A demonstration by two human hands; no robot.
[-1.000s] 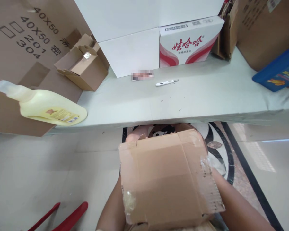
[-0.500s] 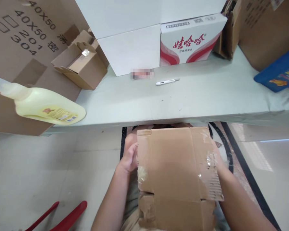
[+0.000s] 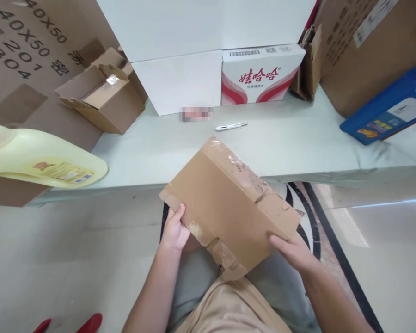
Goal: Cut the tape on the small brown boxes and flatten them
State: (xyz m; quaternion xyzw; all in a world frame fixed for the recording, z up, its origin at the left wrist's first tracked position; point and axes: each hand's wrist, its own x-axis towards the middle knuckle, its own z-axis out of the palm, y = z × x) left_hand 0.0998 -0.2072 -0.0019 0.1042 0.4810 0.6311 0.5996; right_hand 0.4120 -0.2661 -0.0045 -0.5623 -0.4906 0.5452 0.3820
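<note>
A flattened cardboard box (image 3: 222,199) is held tilted over my lap, its far corner overlapping the table edge. Its edges are torn, with bits of clear tape along the upper right side. My left hand (image 3: 176,229) grips its left edge, thumb on top and the other fingers hidden underneath. On the lower right edge, my right hand (image 3: 293,249) pinches the cardboard with the thumb on top; its remaining fingers are out of sight below.
On the table (image 3: 142,157) lie a white pen-like knife (image 3: 231,126), a yellow bottle (image 3: 45,155) at left and a blue bottle (image 3: 388,111) at right. Behind stand a white-and-red carton (image 3: 260,76), a small open cardboard box (image 3: 104,97) and large cartons. Red handles (image 3: 90,323) show on the floor.
The flattened cardboard has been turned and raised toward the table. My right hand has shifted to its near right edge, and my left thumb now shows on top. The view has moved slightly.
</note>
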